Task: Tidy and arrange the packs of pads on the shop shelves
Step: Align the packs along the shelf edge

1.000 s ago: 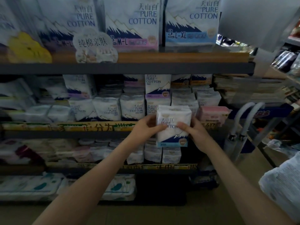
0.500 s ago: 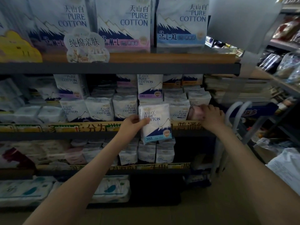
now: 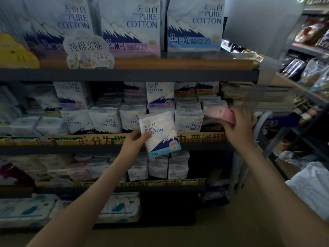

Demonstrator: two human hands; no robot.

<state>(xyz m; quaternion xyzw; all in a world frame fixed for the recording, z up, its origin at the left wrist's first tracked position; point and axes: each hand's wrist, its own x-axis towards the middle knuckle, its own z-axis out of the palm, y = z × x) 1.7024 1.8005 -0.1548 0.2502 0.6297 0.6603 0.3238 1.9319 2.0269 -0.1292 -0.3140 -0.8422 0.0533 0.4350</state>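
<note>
My left hand (image 3: 135, 142) grips a white "Pure Cotton" pack (image 3: 160, 134) with a blue mountain print and a blue "355" strip, held tilted in front of the middle shelf (image 3: 106, 147). My right hand (image 3: 238, 125) grips a pink pack (image 3: 218, 113) at the right end of that shelf and lifts it beside the white packs (image 3: 189, 117). Rows of similar white packs (image 3: 105, 120) fill the middle shelf.
Large "Pure Cotton" bags (image 3: 131, 25) stand on the top shelf (image 3: 142, 74). Smaller packs (image 3: 158, 168) line the lower shelf. A grey metal frame (image 3: 260, 120) and a side rack with snack bags (image 3: 313, 68) stand at the right. White sacks (image 3: 311, 186) lie on the floor.
My right hand let go of the white pack, reached right and took hold of the pink pack, which is now raised. My left hand alone now holds the white pack, tilted.
</note>
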